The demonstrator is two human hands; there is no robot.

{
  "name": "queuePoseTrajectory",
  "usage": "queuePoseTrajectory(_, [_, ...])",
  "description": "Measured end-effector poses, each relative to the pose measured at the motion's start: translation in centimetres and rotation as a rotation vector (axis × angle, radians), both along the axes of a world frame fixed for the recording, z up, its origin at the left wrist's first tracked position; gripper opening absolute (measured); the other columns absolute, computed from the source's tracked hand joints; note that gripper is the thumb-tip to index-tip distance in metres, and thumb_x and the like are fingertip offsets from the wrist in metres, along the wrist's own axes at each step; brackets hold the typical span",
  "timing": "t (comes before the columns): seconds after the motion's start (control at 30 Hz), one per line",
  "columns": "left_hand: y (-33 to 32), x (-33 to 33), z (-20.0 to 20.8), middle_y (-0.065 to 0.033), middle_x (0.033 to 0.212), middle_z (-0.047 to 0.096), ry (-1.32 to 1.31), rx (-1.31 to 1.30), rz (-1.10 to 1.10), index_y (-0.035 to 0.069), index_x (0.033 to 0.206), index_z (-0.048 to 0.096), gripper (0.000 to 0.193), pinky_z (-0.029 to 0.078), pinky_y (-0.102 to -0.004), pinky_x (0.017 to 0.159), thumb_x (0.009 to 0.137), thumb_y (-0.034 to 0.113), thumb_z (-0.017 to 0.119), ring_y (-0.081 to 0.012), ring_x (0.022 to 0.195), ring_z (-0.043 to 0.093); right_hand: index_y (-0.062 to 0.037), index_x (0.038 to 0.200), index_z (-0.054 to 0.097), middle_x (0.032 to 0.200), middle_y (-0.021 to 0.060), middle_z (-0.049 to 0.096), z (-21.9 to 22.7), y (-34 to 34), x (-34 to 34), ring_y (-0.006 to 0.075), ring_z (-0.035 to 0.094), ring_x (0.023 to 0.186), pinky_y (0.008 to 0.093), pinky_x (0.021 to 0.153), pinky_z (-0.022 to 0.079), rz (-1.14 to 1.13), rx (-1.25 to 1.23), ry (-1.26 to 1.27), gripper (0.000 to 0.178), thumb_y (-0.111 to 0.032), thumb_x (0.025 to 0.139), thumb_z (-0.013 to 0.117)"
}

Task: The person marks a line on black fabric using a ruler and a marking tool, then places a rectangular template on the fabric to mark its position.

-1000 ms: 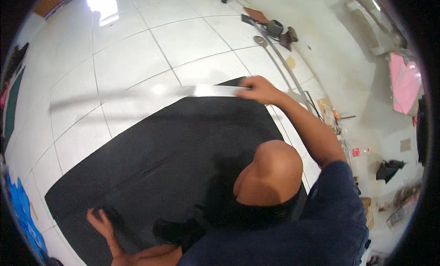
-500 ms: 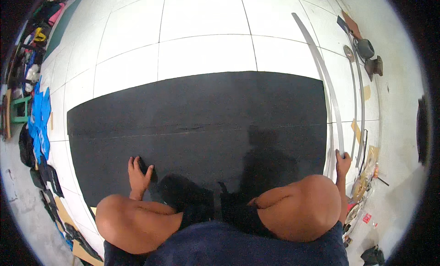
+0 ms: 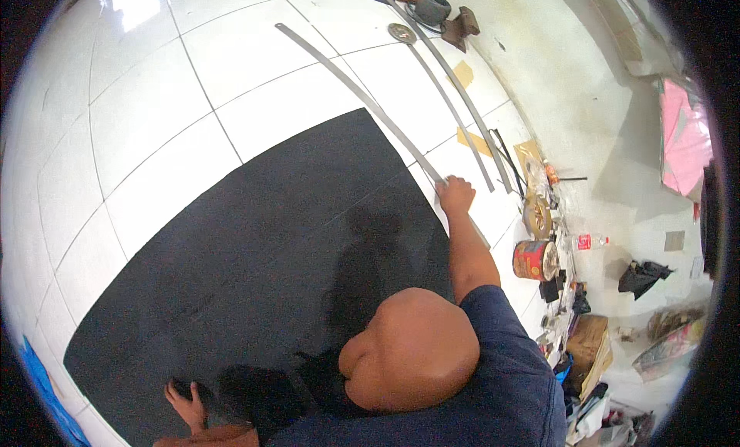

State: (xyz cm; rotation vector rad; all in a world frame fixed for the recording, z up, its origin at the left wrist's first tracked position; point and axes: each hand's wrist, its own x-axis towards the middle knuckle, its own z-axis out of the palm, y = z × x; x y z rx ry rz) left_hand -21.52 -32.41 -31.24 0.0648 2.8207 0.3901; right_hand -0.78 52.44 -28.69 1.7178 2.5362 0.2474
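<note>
A large black sheet (image 3: 254,223) lies flat on the floor below me. My left hand (image 3: 187,408) rests palm-down near its lower left part, fingers spread, holding nothing. My right arm reaches out past the sheet's right edge. There my right hand (image 3: 456,194) is closed around a long, thin, flat grey metal strip (image 3: 378,110). From the hand the strip runs away to the upper left, passing close by the sheet's far right corner. My fingers hide the part they grip.
White tiles (image 3: 169,85) surround the sheet. Further right lie more long grey strips (image 3: 455,100), a tape roll (image 3: 401,33) and cardboard scraps (image 3: 474,142). A red can (image 3: 535,260), a plastic bottle (image 3: 592,241) and a cardboard box (image 3: 587,343) line the wall side.
My view has turned to the right, bringing more of the wall side into sight. My right hand keeps its hold on the strip; my left hand stays on the sheet.
</note>
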Motion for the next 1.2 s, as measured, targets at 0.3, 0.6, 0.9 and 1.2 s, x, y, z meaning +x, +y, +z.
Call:
queuePoseTrajectory(0.3, [-5.9,0.3,-5.2,-0.0300,0.142,0.041,0.256,-0.208,-0.122,-0.004,0.142,0.042,0.076,0.037,-0.0552,0.109,0.090,0.043,0.070,-0.0491,0.130,0.042,0.0013,0.118,0.063,0.101,0.0245,0.060,-3.9,-6.4,-6.8,0.0430,0.058,0.097,0.0493,0.089,0.048,0.421,-0.131,0.648,0.027,-0.007,0.094,0.054])
queuePoseTrajectory(0.6, [4.3,0.6,1.6,-0.0246,0.154,0.033,-0.118,-0.075,0.236,0.003,0.144,0.043,0.068,0.028,-0.0510,0.118,0.089,0.032,0.071,-0.0419,0.141,0.036,-0.0165,0.131,0.061,0.126,0.0144,0.065,2.2,-19.4,-11.0,0.0350,0.063,0.116,0.0434,0.100,0.049,0.361,-0.678,0.599,0.032,-0.016,0.101,0.049])
queuePoseTrajectory(0.9, [-5.5,3.3,2.7,-0.0216,0.138,0.052,0.327,0.065,0.682,0.002,0.130,0.057,0.053,0.040,-0.0480,0.108,0.088,0.031,0.070,-0.0414,0.128,0.050,0.0048,0.129,0.054,0.123,0.0236,0.063,-1.3,-15.7,-10.0,0.0327,0.063,0.114,0.0411,0.098,0.048,0.730,-0.645,0.329,0.034,-0.017,0.102,0.053])
queuePoseTrajectory(1.2, [-20.7,14.9,0.4,-0.0272,0.153,0.036,0.192,-0.188,1.223,0.003,0.145,0.043,0.074,0.034,-0.0489,0.115,0.090,0.045,0.067,-0.0429,0.141,0.037,0.0007,0.143,0.048,0.146,0.0213,0.051,11.1,-15.7,-17.0,0.0379,0.048,0.133,0.0425,0.111,0.036,0.724,-0.657,-0.171,0.053,-0.035,0.104,0.050])
